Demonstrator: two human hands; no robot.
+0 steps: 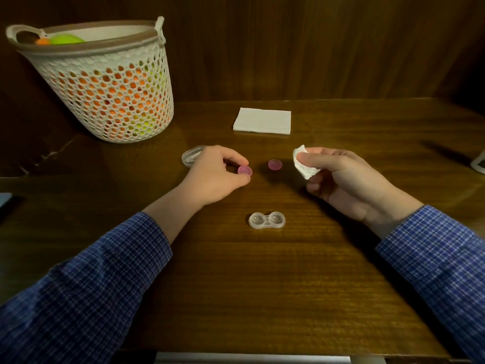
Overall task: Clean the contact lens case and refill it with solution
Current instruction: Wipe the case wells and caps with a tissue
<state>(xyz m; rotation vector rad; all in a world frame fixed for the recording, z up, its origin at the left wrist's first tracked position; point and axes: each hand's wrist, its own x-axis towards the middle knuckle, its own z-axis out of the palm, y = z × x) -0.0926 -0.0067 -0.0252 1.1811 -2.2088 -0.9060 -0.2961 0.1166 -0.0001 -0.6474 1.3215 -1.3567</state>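
Observation:
A clear two-well contact lens case lies open on the wooden table, near me, with both caps off. My left hand pinches one pink cap between thumb and fingers, just above the table. The second pink cap rests on the table between my hands. My right hand holds a crumpled white tissue in its curled fingers. A clear plastic container lies partly hidden behind my left hand.
A folded stack of white tissues lies at the back middle of the table. A white mesh basket with orange and green items stands at the back left. A white object shows at the right edge.

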